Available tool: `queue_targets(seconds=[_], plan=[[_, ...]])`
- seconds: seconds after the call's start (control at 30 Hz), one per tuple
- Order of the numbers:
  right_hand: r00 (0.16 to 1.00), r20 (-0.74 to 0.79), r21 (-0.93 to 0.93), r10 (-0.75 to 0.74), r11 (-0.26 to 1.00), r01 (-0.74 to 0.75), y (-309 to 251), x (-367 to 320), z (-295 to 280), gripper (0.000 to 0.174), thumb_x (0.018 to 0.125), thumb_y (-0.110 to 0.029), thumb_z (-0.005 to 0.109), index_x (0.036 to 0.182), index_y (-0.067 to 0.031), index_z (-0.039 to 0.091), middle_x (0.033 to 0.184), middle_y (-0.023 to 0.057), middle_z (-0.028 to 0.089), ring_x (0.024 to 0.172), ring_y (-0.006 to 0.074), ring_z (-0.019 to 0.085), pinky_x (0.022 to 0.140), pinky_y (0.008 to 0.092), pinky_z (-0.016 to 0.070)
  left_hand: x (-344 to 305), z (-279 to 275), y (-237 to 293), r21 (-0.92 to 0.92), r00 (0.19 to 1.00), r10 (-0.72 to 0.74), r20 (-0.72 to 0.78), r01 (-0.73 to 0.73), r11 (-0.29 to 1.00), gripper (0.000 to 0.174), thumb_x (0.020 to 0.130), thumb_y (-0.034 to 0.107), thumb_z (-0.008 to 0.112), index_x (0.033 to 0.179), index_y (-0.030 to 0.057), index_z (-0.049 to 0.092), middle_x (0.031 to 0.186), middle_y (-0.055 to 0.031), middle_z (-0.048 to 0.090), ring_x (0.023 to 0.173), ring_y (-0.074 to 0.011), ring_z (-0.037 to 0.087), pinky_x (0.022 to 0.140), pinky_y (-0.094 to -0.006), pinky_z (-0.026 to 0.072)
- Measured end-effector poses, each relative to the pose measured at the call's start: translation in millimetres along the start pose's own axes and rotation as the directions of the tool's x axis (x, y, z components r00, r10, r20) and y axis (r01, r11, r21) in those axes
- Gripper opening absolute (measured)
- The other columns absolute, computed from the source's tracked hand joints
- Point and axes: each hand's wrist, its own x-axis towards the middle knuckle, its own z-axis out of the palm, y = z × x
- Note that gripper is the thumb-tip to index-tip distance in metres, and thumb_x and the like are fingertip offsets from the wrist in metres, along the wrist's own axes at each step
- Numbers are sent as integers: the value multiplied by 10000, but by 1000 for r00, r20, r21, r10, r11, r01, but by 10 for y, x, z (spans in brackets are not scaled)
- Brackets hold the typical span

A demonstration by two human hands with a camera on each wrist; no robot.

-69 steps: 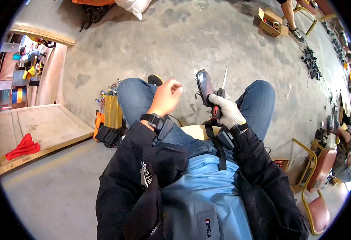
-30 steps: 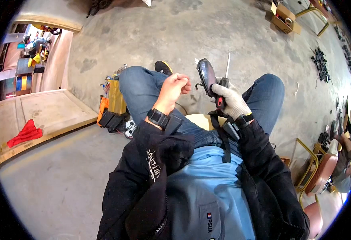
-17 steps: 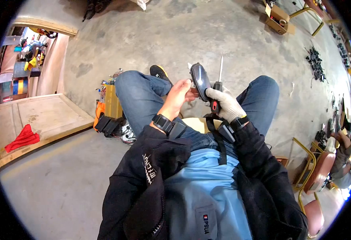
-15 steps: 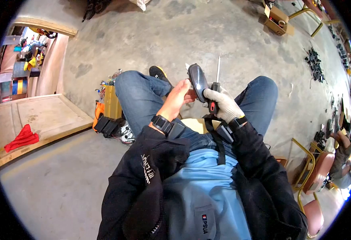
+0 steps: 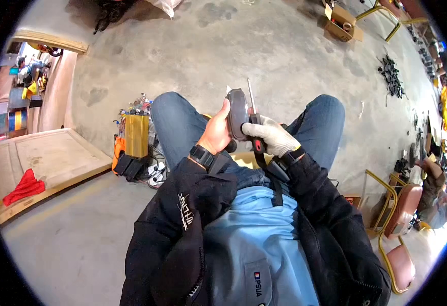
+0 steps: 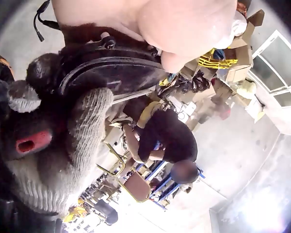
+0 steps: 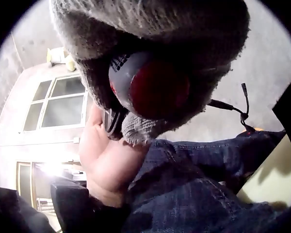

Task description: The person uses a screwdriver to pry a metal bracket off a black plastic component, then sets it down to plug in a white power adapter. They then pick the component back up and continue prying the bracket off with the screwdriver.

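While left hand (image 5: 215,133) curls bare fingers round black housing (image 5: 237,113) above jeans (image 5: 175,120), gloved right hand (image 5: 269,138) clamps screwdriver (image 5: 252,111) against housing's far edge. Blade points up, off any screw. Judgement: part steadied only, driving not yet begun.

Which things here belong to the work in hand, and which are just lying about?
In hand: black plastic part, gripped by the left hand; screwdriver, gripped by the gloved right hand.
Lying about: gold finned box, red cloth on the wooden board, cardboard box, pile of black parts, chairs.
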Motion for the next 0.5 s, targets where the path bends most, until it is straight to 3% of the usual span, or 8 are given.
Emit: queue_targets(seconds=[0.17, 0.23, 0.27, 0.33, 0.4, 0.47, 0.5], plan=[[999, 46, -105, -6, 994, 11, -125, -130, 7, 334, 893, -200, 664, 1129, 20, 578, 893, 39, 624, 761, 86, 588, 568, 217, 486, 14, -162, 52, -92, 997, -10, -83, 2, 996, 611, 1040, 528, 308, 1369, 35, 457, 1289, -244, 576, 1181, -378, 584, 999, -480, 492], [998, -64, -187, -18, 982, 5, -150, -144, -45, 367, 878, -188, 667, 1165, 13, 558, 949, 60, 614, 795, 103, 562, 623, 256, 506, -5, -231, 82, -130, 995, 3, -103, -16, 991, 605, 1037, 533, 323, 1312, 28, 513, 1199, -247, 621, 1083, -380, 640, 886, -476, 552], [998, -64, -189, -23, 982, 10, -166, -164, -43, 367, 878, -188, 667, 1165, 13, 558, 949, 60, 614, 795, 103, 562, 623, 256, 506, -15, -253, 93, -128, 995, 6, -99, -18, 992, 605, 1037, 533, 323, 1312, 28, 513, 1199, -247, 621, 1083, -380, 640, 886, -476, 552], [980, -198, -146, -15, 989, -15, -278, -249, 41, 397, 879, -171, 657, 1212, 13, 546, 939, 64, 610, 772, 110, 565, 617, 252, 494, -16, -318, 115, -138, 997, 10, -76, -20, 990, 572, 1042, 493, 321, 1305, 25, 518, 1172, -249, 630, 1049, -375, 650, 842, -467, 564], [971, -229, -229, -70, 973, 16, -282, -271, -24, 435, 872, -133, 641, 1264, 12, 521, 831, 44, 573, 613, 106, 538, 555, 247, 450, -7, -353, 116, -147, 996, 12, -87, -25, 989, 533, 1038, 440, 335, 1305, 14, 513, 1163, -248, 634, 992, -367, 657, 800, -452, 566], [965, -220, -297, -146, 952, 76, -275, -326, -47, 253, 867, -159, 612, 1062, -9, 555, 791, 16, 533, 631, 78, 513, 532, 238, 403, -19, -364, 152, -139, 998, -2, -58, -6, 990, 530, 1053, 422, 303, 1311, 4, 500, 1199, -264, 614, 1010, -352, 650, 823, -444, 557], [975, -209, -292, -79, 956, 15, -357, -373, -55, 392, 847, -163, 610, 1183, 31, 561, 842, 54, 573, 680, 104, 535, 595, 254, 438, -30, -338, 175, -100, 998, 17, -62, -23, 995, 525, 1052, 422, 312, 1315, 6, 496, 1200, -260, 614, 997, -343, 651, 820, -435, 557]])
